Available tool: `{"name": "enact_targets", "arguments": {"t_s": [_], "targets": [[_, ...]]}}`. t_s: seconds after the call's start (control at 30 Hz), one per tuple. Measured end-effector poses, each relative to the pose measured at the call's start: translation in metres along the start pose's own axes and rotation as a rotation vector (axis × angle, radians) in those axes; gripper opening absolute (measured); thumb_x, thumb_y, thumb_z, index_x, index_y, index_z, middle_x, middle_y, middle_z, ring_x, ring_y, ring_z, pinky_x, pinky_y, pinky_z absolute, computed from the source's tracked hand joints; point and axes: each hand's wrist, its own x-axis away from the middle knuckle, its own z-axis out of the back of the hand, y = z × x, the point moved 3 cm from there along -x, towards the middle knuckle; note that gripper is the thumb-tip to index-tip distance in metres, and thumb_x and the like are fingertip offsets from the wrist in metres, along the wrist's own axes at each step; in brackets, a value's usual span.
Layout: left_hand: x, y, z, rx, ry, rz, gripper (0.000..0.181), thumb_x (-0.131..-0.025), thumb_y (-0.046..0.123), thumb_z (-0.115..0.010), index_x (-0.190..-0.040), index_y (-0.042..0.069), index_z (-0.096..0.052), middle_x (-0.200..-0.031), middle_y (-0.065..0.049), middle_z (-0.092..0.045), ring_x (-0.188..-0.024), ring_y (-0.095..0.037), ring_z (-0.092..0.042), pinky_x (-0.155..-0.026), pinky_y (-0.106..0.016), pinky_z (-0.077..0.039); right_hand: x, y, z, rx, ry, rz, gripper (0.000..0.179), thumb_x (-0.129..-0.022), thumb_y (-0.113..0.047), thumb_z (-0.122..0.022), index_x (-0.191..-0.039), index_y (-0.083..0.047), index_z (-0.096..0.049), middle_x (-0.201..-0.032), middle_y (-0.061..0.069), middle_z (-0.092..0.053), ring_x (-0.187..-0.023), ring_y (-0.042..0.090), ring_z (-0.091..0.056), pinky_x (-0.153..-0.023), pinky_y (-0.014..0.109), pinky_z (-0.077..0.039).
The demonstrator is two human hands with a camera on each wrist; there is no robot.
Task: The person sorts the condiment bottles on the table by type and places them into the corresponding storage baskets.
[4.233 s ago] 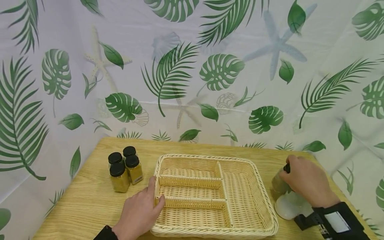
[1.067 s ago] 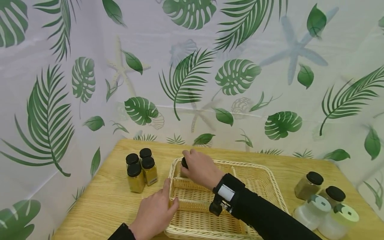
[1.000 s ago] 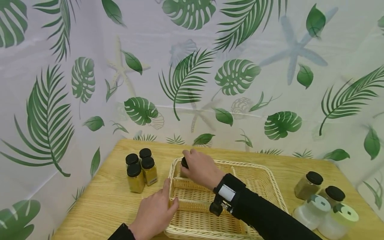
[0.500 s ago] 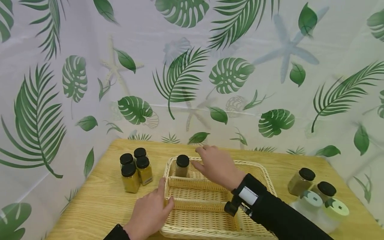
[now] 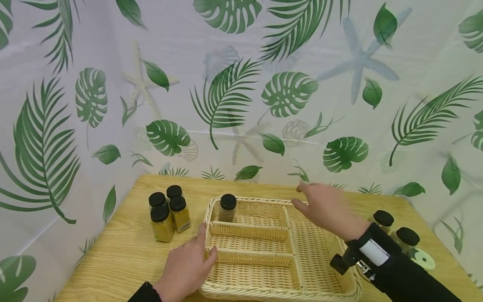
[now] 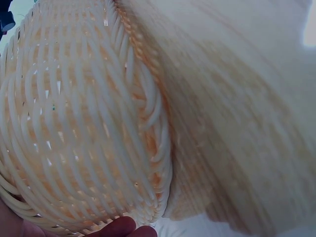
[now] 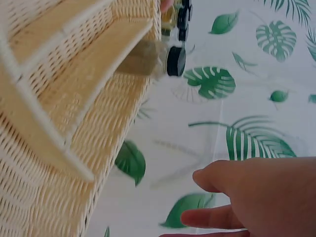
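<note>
Presently, the left hand (image 5: 186,262) is gripping the left side of the wicker basket (image 5: 279,292); its thumb is lying across the rim, while the fingers are keeping to the outer wall. The right hand (image 5: 328,207) is hovering near the rear right corner of the basket, and its thumb and fingers are standing apart from each other.

Inside the basket, which is resting on the wooden table (image 5: 120,243), one black-lidded jar (image 5: 227,214) is standing upright in the rear left compartment, close to its left end. Two more compartments are lying in front of this one, and a long compartment is running along the right side.

Further to the left, four yellow jars (image 5: 163,228) with black lids are standing close together. On the right side, two brownish jars (image 5: 407,237) are standing, and a pale green lid (image 5: 423,258) is showing beside the black sleeve (image 5: 419,274). Behind everything, a white leaf-printed cloth (image 5: 234,100) is hanging.
</note>
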Motion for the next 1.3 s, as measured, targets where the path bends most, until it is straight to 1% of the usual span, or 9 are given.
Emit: {"name": "enact_targets", "arguments": {"t_s": [0.17, 0.3, 0.4, 0.5, 0.67, 0.9, 1.03, 1.23, 1.3], "targets": [[0.000, 0.000, 0.000, -0.001, 0.001, -0.001, 0.073, -0.096, 0.047, -0.044, -0.147, -0.003, -0.028, -0.092, -0.012, -0.069, -0.054, -0.014, -0.056, -0.037, -0.030, -0.038, 0.014, 0.030, 0.014, 0.031, -0.057, -0.063, 0.040, -0.089, -0.033, -0.063, -0.112, 0.001, -0.066, -0.097, 0.017, -0.070, -0.074, 0.025, -0.063, -0.050, 0.040, -0.052], [0.000, 0.000, 0.000, -0.001, -0.002, 0.002, 0.073, -0.096, 0.048, -0.043, -0.147, -0.002, -0.027, -0.095, -0.013, -0.069, -0.053, -0.014, -0.056, -0.036, -0.030, -0.038, 0.024, 0.050, 0.022, 0.043, -0.082, -0.091, 0.042, -0.090, -0.032, -0.061, -0.114, 0.002, -0.065, -0.097, 0.019, -0.070, -0.076, 0.027, -0.063, -0.054, 0.043, -0.053], [-0.001, -0.001, 0.000, 0.000, -0.007, 0.005, 0.074, -0.096, 0.049, -0.042, -0.147, -0.002, -0.027, -0.100, -0.014, -0.069, -0.055, -0.015, -0.057, -0.037, -0.031, -0.039, 0.029, 0.064, 0.022, 0.043, -0.097, -0.115, 0.042, -0.091, -0.031, -0.061, -0.114, 0.004, -0.064, -0.096, 0.020, -0.069, -0.075, 0.027, -0.063, -0.057, 0.045, -0.053], [-0.001, -0.001, 0.001, 0.000, -0.013, 0.010, 0.073, -0.096, 0.047, -0.044, -0.148, -0.001, -0.027, -0.101, -0.014, -0.069, -0.055, -0.015, -0.057, -0.038, -0.031, -0.039, 0.033, 0.078, 0.019, 0.055, -0.117, -0.148, 0.042, -0.091, -0.031, -0.061, -0.112, 0.005, -0.065, -0.090, 0.019, -0.070, -0.070, 0.024, -0.062, -0.054, 0.043, -0.052], [-0.002, -0.001, 0.002, -0.009, -0.014, 0.007, 0.073, -0.096, 0.046, -0.045, -0.147, -0.002, -0.027, -0.090, -0.011, -0.068, -0.053, -0.013, -0.055, -0.037, -0.030, -0.038, 0.040, 0.095, 0.016, 0.058, -0.131, -0.180, 0.043, -0.090, -0.032, -0.060, -0.111, 0.005, -0.065, -0.085, 0.015, -0.070, -0.067, 0.021, -0.060, -0.052, 0.041, -0.051], [-0.001, 0.000, 0.002, -0.001, 0.000, 0.000, 0.072, -0.096, 0.046, -0.045, -0.147, -0.002, -0.028, -0.095, -0.012, -0.069, -0.055, -0.013, -0.056, -0.038, -0.031, -0.039, 0.049, 0.116, 0.014, 0.061, -0.181, -0.222, 0.049, -0.091, -0.036, -0.058, -0.114, 0.006, -0.063, -0.104, 0.027, -0.065, -0.084, 0.035, -0.061, -0.059, 0.049, -0.052], [0.000, 0.000, 0.001, 0.008, -0.005, 0.010, 0.072, -0.096, 0.045, -0.046, -0.147, -0.001, -0.028, -0.103, -0.014, -0.068, -0.059, -0.016, -0.059, -0.039, -0.031, -0.039, 0.054, 0.129, 0.012, 0.056, -0.231, -0.268, 0.053, -0.089, -0.039, -0.060, -0.115, 0.008, -0.062, -0.108, 0.030, -0.063, -0.087, 0.038, -0.060, -0.061, 0.052, -0.051], [0.001, 0.002, 0.001, 0.012, -0.001, 0.003, 0.070, -0.095, 0.042, -0.049, -0.146, -0.002, -0.030, -0.087, -0.009, -0.068, -0.056, -0.015, -0.057, -0.037, -0.031, -0.038, 0.060, 0.147, 0.005, 0.062, -0.314, -0.328, 0.057, -0.087, -0.038, -0.062, -0.118, 0.010, -0.059, -0.111, 0.034, -0.058, -0.088, 0.041, -0.057, -0.060, 0.054, -0.051], [0.000, 0.002, 0.000, 0.012, -0.004, 0.002, 0.070, -0.095, 0.042, -0.049, -0.146, -0.002, -0.030, -0.086, -0.009, -0.068, -0.056, -0.015, -0.057, -0.037, -0.031, -0.038, 0.062, 0.152, 0.003, 0.065, -0.342, -0.346, 0.058, -0.087, -0.039, -0.062, -0.119, 0.010, -0.058, -0.111, 0.036, -0.056, -0.088, 0.041, -0.056, -0.061, 0.055, -0.051]]}}
